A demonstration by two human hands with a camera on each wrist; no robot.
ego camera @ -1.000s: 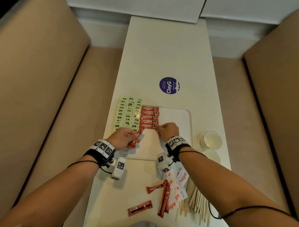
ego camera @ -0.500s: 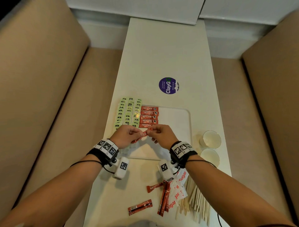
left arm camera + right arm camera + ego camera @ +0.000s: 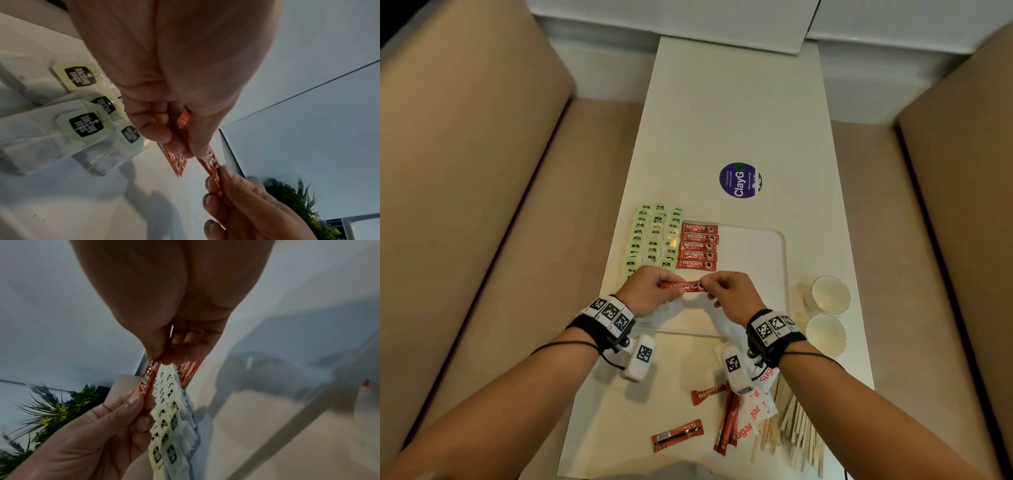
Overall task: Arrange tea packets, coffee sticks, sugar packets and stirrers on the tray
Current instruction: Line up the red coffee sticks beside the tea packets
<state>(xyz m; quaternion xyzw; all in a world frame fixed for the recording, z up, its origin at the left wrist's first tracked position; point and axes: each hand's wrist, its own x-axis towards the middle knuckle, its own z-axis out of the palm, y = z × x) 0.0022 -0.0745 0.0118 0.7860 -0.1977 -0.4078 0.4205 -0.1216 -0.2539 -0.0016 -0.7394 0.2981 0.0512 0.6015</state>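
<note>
A red coffee stick [image 3: 683, 286] is held level above the white tray [image 3: 777, 260], just nearer than the row of several coffee sticks [image 3: 698, 246] lying on it. My left hand [image 3: 650, 293] pinches its left end and my right hand [image 3: 726, 291] pinches its right end. In the left wrist view the coffee stick [image 3: 208, 164] runs from my left hand [image 3: 176, 141] to the right fingers [image 3: 218, 186]. In the right wrist view my right hand [image 3: 162, 353] pinches the coffee stick [image 3: 147, 381]. Green tea packets [image 3: 654, 240] lie in columns on the tray's left.
Loose coffee sticks [image 3: 726, 418], another one [image 3: 677, 435], sugar packets [image 3: 756, 407] and wooden stirrers [image 3: 796, 431] lie on the table [image 3: 722, 120] near its front edge. Two small cups [image 3: 827, 311] stand right of the tray. A purple sticker [image 3: 739, 180] lies beyond it. Benches flank the table.
A second ago the left hand held the stick slanted alone while the right hand touched the row. The right hand then took the other end, and the stick now lies level between both hands.
</note>
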